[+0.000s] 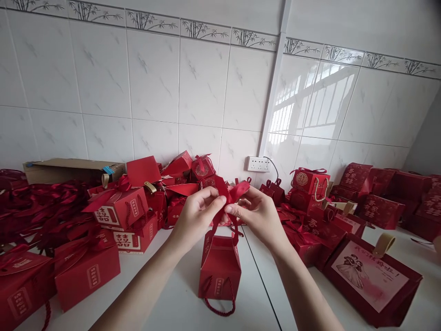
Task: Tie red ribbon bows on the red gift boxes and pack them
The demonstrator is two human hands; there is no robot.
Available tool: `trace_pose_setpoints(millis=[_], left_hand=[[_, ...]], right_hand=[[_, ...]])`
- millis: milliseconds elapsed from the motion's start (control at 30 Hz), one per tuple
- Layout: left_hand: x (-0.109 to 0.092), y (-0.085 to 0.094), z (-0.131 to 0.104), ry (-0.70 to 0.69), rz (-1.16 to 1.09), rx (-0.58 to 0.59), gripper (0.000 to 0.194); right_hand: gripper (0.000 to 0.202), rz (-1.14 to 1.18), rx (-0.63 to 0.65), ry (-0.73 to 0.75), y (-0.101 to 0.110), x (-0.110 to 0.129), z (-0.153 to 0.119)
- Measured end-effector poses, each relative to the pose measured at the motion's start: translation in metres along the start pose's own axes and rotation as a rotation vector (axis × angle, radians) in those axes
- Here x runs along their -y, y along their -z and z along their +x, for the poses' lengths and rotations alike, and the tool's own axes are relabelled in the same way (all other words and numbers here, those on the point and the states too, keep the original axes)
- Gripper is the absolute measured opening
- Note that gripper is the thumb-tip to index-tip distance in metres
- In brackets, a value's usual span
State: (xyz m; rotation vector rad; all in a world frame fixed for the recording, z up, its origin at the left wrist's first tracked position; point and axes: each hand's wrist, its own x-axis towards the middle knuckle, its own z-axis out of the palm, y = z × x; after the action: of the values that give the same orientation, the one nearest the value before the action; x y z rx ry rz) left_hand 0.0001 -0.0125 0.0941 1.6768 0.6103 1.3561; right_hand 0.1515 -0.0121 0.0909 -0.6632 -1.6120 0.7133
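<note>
A small red gift box (220,257) stands upright on the white table between my forearms, a twisted red cord handle hanging down its front. Just above it, my left hand (196,211) pinches a red ribbon (222,186) between thumb and fingers. My right hand (257,209) grips a looped part of the same ribbon, its fingers closed round it. The two hands nearly meet at the ribbon's middle. Ribbon tails drop from there toward the box top. Some fingertips are hidden behind the ribbon and the hands.
Red boxes (87,271) and a heap of dark red ribbon (51,207) lie left, before a cardboard box (74,170). More red boxes are piled behind my hands. At right stands a dark red box with a couple picture (372,280). A socket strip (258,164) is on the tiled wall.
</note>
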Motion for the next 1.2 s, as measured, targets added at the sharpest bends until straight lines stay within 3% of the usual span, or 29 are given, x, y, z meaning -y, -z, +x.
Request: trace_pose_setpoints(millis=[133,233,333,467,633,700,800,967,1200], left_hand=[[0.001,0.000,0.001,0.014,-0.048,-0.006,0.023],[0.004,0.001,0.003,0.047,-0.089,-0.074,0.023],[0.006,0.002,0.005,0.086,-0.175,-0.146,0.024],[0.006,0.005,0.007,0.077,-0.260,-0.115,0.023],[0.006,0.008,0.007,0.024,-0.156,-0.106,0.019],[0.007,0.009,0.007,0.015,-0.100,-0.118,0.019],[0.007,0.009,0.007,0.000,-0.027,-0.140,0.019],[0.006,0.011,0.006,-0.047,0.002,-0.093,0.018],[0.006,0.009,0.006,-0.019,0.011,-0.029,0.021]], right_hand=[[0.022,0.018,-0.078,0.034,-0.001,0.000,-0.001],[0.021,-0.070,-0.112,0.115,0.001,0.002,-0.002],[0.016,-0.222,-0.031,0.231,0.006,0.003,-0.004],[0.010,-0.409,0.124,0.314,0.012,0.005,-0.006],[0.026,-0.461,0.188,0.284,0.011,0.010,-0.008],[0.023,-0.458,0.190,0.273,0.009,0.011,-0.008],[0.007,-0.475,0.153,0.258,0.004,0.009,-0.008],[0.015,-0.393,0.053,0.127,-0.003,0.000,-0.006],[0.020,-0.544,-0.110,0.191,-0.006,-0.009,-0.004]])
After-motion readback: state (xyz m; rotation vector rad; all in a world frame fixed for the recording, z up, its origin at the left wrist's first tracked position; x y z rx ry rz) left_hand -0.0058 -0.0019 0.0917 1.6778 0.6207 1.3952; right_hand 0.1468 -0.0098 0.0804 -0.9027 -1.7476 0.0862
